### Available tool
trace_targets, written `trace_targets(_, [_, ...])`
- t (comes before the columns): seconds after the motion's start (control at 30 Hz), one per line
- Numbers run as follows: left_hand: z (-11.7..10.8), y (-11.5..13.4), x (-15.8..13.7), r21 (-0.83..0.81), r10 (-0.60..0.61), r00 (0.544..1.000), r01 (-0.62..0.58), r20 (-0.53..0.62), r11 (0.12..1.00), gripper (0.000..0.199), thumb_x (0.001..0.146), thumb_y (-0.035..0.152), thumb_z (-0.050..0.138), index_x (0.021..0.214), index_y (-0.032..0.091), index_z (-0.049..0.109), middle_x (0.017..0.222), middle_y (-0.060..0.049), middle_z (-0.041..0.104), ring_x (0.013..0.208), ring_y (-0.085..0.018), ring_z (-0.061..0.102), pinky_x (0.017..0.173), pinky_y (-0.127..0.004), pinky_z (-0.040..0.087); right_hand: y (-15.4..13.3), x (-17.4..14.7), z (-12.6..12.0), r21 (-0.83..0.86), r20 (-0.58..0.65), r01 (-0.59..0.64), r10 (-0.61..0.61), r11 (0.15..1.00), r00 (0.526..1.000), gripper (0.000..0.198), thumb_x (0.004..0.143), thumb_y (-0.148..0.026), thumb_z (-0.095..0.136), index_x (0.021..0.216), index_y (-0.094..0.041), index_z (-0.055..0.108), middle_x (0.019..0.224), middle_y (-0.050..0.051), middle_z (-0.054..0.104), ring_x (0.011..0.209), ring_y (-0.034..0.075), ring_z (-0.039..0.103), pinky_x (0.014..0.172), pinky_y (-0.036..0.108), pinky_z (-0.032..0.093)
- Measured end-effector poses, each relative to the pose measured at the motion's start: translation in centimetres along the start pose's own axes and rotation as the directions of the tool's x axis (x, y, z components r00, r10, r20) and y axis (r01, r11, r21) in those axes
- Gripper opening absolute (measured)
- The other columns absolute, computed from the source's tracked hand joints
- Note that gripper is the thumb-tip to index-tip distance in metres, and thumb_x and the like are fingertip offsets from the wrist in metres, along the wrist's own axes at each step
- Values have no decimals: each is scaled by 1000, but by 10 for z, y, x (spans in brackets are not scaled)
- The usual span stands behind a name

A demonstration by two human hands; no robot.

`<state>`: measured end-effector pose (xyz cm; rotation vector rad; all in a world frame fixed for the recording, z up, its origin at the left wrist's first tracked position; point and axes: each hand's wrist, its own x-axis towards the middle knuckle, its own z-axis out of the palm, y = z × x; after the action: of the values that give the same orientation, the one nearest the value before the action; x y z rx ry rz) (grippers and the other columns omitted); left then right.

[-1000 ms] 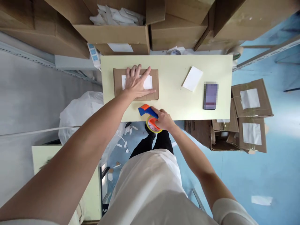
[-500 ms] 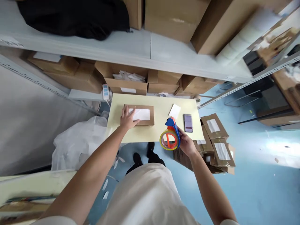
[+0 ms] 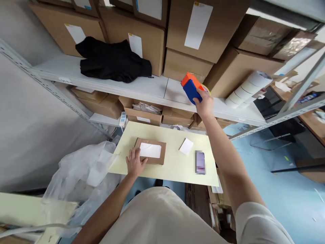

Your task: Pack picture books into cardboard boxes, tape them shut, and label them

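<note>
My right hand [image 3: 205, 104] grips a blue and orange tape dispenser [image 3: 192, 88], raised in front of the upper shelf's front edge. Part of its yellow tape roll shows behind my fingers. On the pale yellow table [image 3: 175, 171], a small brown cardboard box [image 3: 162, 157] lies flat with a white label [image 3: 150, 150] on top. My left hand [image 3: 135, 163] rests at the box's left front corner, fingers spread, holding nothing. To the right of the box lie a white card or paper stack [image 3: 186, 146] and a phone [image 3: 200, 162] with its screen lit.
The grey shelf [image 3: 157, 89] behind the table bears large cartons [image 3: 189, 66], a black cloth [image 3: 114, 62] and white rolls [image 3: 248, 88]. Below it stands an open carton [image 3: 146, 113] of white pieces. Clear plastic sheeting [image 3: 83, 169] hangs at the left; more cartons [image 3: 220, 200] sit at the right.
My right hand has lifted the tape dispenser from over the table's front edge up to the shelf. My left hand has shifted to the box's left front corner. The view has tilted upward.
</note>
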<state>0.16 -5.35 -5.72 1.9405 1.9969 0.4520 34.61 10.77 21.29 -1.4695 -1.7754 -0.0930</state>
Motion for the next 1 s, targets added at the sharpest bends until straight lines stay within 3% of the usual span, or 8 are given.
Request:
trace_targets(0.2, [14, -17, -15, -223, -76, 995, 60, -64, 973, 76, 78, 42, 62, 141, 9, 37, 151, -25, 29, 143, -38, 23, 110, -54, 32, 54, 56, 66, -83, 112, 39, -30, 996, 993, 38, 88, -29, 49, 121, -16, 61, 120, 14, 64, 120, 29, 55, 106, 51, 38])
trace_targets(0.4, [6, -31, -12, -452, -299, 954, 278, 26, 848, 97, 68, 45, 70, 146, 9, 25, 140, -22, 46, 132, -35, 43, 109, -49, 37, 55, 53, 65, -146, 196, 143, -113, 979, 974, 45, 89, -31, 47, 131, -15, 53, 137, 17, 52, 132, 32, 42, 109, 57, 31])
trace_targets(0.5, [5, -37, -5, -584, -408, 906, 394, 114, 710, 93, 69, 46, 70, 144, 12, 28, 133, -20, 54, 125, -31, 52, 102, -45, 44, 47, -3, 58, -134, 134, 149, -131, 980, 982, 54, 89, -28, 45, 142, -18, 39, 152, 15, 33, 143, 35, 23, 111, 63, 23])
trace_targets(0.63, [7, -49, 1, -696, -367, 913, 379, 175, 610, 67, 74, 58, 59, 123, 13, 54, 121, -16, 63, 116, -30, 58, 98, -41, 45, 25, -165, 75, 56, 227, -40, 26, 998, 974, 55, 90, -21, 37, 145, -22, 35, 143, 15, 43, 138, 29, 34, 112, 52, 31])
trace_targets(0.67, [7, -52, 1, -715, -339, 923, 362, 183, 599, 65, 75, 61, 55, 119, 13, 57, 118, -16, 65, 113, -29, 59, 97, -40, 45, 17, -209, 85, 111, 332, -122, 79, 986, 940, 57, 88, -18, 37, 145, -21, 36, 139, 16, 47, 135, 28, 39, 112, 49, 34])
trace_targets(0.77, [3, -53, 1, -733, -276, 939, 333, 204, 593, 64, 75, 64, 51, 114, 14, 61, 113, -13, 68, 109, -29, 61, 94, -38, 46, -11, -314, 125, 139, 644, -422, 242, 896, 725, 76, 77, -14, 49, 149, -17, 26, 143, 16, 44, 135, 29, 40, 112, 50, 35])
trace_targets(0.87, [-5, -48, 1, -718, -246, 943, 330, 224, 613, 62, 72, 61, 58, 113, 15, 60, 111, -12, 68, 108, -28, 61, 91, -37, 47, -34, -356, 160, 167, 759, -636, 313, 754, 571, 93, 68, -17, 60, 151, -18, 18, 144, 17, 42, 130, 30, 45, 105, 51, 42])
trace_targets(1.0, [-18, -41, 4, -705, -178, 971, 239, 160, 667, 56, 68, 53, 63, 109, 16, 61, 101, -10, 65, 93, -23, 63, 76, -33, 51, -41, -348, 165, 235, 689, -763, 451, 602, 568, 74, 75, -29, 56, 146, -22, 34, 127, 14, 55, 101, 25, 60, 84, 44, 53])
